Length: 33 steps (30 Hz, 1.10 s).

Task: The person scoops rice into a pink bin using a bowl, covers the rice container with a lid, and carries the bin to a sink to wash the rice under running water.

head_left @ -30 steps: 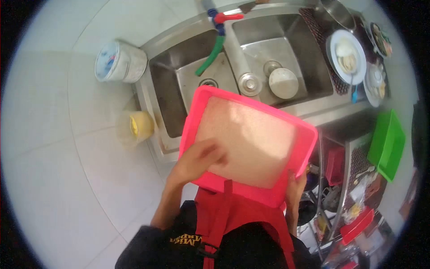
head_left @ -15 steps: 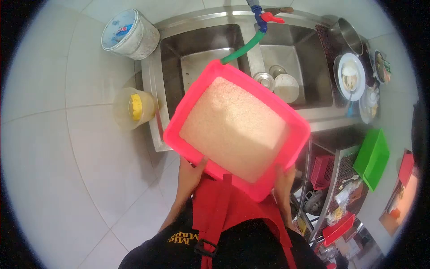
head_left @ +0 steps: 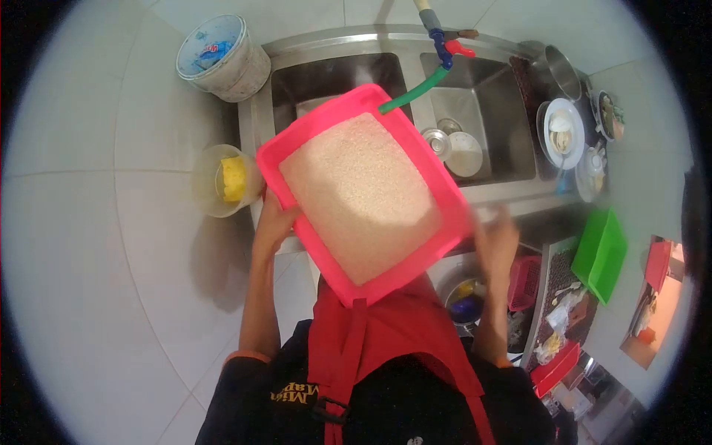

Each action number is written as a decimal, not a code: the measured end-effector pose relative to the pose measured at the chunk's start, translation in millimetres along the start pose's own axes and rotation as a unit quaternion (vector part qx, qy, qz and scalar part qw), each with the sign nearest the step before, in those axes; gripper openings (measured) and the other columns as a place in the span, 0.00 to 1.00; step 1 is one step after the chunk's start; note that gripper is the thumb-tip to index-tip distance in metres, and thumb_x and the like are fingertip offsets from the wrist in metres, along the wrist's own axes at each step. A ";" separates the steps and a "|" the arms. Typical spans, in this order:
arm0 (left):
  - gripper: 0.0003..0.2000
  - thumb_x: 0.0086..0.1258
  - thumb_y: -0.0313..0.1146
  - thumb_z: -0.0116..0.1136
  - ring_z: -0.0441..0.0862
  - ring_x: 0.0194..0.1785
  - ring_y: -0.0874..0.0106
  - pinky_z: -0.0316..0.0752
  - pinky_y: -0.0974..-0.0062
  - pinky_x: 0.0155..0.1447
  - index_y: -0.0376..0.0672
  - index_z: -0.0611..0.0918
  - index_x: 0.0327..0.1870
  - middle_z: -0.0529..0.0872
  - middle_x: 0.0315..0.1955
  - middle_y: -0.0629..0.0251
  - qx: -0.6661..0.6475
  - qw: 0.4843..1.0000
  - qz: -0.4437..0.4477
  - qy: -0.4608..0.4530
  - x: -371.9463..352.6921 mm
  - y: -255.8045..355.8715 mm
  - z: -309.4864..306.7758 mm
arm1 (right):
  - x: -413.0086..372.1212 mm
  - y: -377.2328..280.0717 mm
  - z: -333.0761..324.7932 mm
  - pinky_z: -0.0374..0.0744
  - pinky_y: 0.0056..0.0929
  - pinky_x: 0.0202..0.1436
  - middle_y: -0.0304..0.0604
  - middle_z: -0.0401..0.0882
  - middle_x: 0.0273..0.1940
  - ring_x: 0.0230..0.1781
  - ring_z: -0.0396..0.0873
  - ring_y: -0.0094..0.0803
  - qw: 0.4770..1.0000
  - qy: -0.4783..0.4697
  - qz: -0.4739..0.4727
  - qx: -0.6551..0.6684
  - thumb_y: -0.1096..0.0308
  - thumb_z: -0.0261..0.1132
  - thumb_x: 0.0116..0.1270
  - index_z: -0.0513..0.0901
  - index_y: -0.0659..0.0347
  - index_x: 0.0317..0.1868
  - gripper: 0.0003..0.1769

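My left hand (head_left: 277, 222) grips the left edge of a pink rectangular plastic basin (head_left: 326, 268), thumb over the rim. Pale grains that look like rice (head_left: 363, 196) fill the basin's floor. Blurred by motion, my right hand (head_left: 497, 239) is raised just beside the basin's right corner, its fingers smeared. The basin is held tilted in front of a double steel sink, its far side over the left bowl. A green hose (head_left: 415, 90) on a blue tap with a red handle (head_left: 458, 49) ends at the basin's far rim.
A white bucket (head_left: 248, 73) stands at the sink's left end, with a translucent tub (head_left: 208, 194) holding something yellow nearer. Metal lids and a plate (head_left: 466, 154) lie in the right bowl (head_left: 512, 111). Dishes (head_left: 564, 152), a pot (head_left: 558, 73) and a green tray (head_left: 602, 256) are on the right.
The basin has turned clockwise and shifted left. My left hand has moved up and left along with it. My right hand has come off the near right side and risen to the right.
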<state>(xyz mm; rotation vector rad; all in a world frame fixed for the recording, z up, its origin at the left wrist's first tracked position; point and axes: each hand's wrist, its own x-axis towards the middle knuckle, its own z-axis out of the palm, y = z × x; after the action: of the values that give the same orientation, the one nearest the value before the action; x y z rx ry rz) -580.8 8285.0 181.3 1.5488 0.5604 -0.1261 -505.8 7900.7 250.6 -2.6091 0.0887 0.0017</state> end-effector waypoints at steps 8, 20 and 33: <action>0.22 0.62 0.27 0.59 0.80 0.50 0.66 0.74 0.70 0.55 0.36 0.73 0.59 0.83 0.46 0.58 0.022 0.998 0.055 -0.008 31.6 -27.2 -16.0 | 62.8 -13.4 66.8 0.73 0.51 0.44 0.66 0.78 0.36 0.42 0.77 0.64 0.976 -0.191 -0.094 0.039 0.55 0.64 0.67 0.78 0.69 0.42 0.20; 0.17 0.73 0.39 0.52 0.82 0.45 0.64 0.73 0.67 0.51 0.32 0.79 0.49 0.85 0.40 0.52 0.201 0.975 -0.037 0.084 50.5 -11.2 -6.8 | 86.9 -26.1 88.5 0.75 0.53 0.44 0.66 0.80 0.35 0.40 0.79 0.63 0.976 -0.180 -0.115 0.034 0.60 0.64 0.64 0.81 0.68 0.39 0.17; 0.25 0.67 0.47 0.55 0.80 0.53 0.43 0.73 0.52 0.57 0.28 0.76 0.49 0.82 0.46 0.36 0.424 0.897 -0.102 0.076 173.4 -17.6 -26.7 | 136.9 -72.2 137.2 0.76 0.52 0.47 0.67 0.81 0.34 0.40 0.80 0.62 0.987 -0.157 -0.041 0.001 0.61 0.66 0.58 0.83 0.71 0.39 0.18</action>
<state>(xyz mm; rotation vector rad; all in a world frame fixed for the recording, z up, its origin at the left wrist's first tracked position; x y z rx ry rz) -444.4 8356.3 95.3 2.3580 0.8571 -0.4599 -362.4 8023.6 166.3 -2.5737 -0.1309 0.3811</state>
